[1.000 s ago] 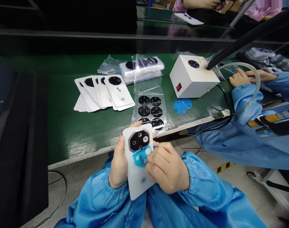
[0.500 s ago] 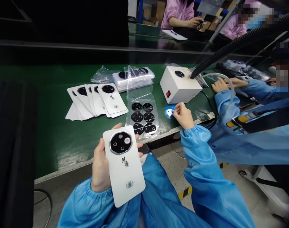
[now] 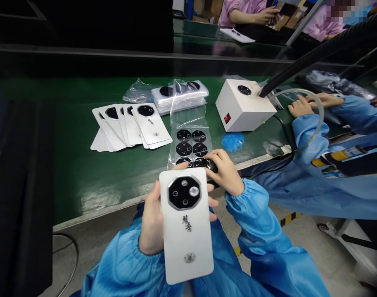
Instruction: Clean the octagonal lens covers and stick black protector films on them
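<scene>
My left hand (image 3: 152, 222) is wrapped round a white phone back cover (image 3: 188, 243), held tilted up above my lap. The cover bears a black octagonal camera panel, dark printed characters and a round emblem. Just beyond its top right corner, my right hand (image 3: 227, 173) pinches a small dark piece (image 3: 212, 166); its full shape is hidden. Beside those fingers lies a clear sheet of black octagonal lens pieces (image 3: 183, 149). Several similar white covers (image 3: 155, 131) are fanned out on the green bench at the left.
A white box (image 3: 250, 109) with a red switch and a black hose (image 3: 287, 62) stands at the right. Blue film pieces (image 3: 233, 141) lie before it. Behind the sheet is a clear-wrapped stack (image 3: 179, 103). A co-worker's hand (image 3: 301, 106) is at far right; the bench edge (image 3: 114, 211) runs in front.
My right hand has moved left, from the blue film to the sheet's near right corner, now with a dark piece in it. My left hand has shifted the cover rightward and turned it more upright.
</scene>
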`<state>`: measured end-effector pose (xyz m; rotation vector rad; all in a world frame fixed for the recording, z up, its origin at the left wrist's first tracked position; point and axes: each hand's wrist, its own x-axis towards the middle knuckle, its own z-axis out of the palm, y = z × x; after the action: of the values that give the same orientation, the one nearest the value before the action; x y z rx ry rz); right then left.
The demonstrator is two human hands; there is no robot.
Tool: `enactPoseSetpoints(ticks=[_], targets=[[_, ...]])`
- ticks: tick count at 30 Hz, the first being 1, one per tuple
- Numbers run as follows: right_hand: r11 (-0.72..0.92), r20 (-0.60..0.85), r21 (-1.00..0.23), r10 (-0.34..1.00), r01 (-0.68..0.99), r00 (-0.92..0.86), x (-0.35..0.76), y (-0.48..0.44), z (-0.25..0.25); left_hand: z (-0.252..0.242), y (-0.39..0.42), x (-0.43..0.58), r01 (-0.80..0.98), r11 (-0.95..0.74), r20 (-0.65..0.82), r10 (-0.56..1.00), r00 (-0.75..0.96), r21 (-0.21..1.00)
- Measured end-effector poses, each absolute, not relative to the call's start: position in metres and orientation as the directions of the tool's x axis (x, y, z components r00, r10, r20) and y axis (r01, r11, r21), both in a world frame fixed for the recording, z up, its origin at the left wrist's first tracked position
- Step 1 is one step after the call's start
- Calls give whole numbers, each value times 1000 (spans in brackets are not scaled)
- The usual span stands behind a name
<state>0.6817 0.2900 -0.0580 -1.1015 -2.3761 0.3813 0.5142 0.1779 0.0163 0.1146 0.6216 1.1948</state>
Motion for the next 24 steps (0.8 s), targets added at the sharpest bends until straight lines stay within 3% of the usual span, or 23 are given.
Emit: enactPoseSetpoints(ticks=[6, 13, 17, 21, 24], targets=[[627, 291, -480, 773, 613, -563, 686, 296, -61, 29, 173, 527, -846, 443, -325, 880, 347, 297], [623, 273, -510, 771, 594, -575, 687, 296, -63, 25, 170, 527, -840, 464, -224, 883, 413, 282], [604, 277, -522, 788, 602, -550, 685, 294, -65, 23, 178, 532, -839, 482, -243, 871, 427, 251], [539, 291, -478, 842, 694, -453, 677, 285, -60, 13, 212, 574, -707, 675, -352, 727, 590, 209], [569, 268, -394, 822, 722, -502, 673, 286, -60, 4, 246, 635, -540, 817, -403, 573, 713, 205]])
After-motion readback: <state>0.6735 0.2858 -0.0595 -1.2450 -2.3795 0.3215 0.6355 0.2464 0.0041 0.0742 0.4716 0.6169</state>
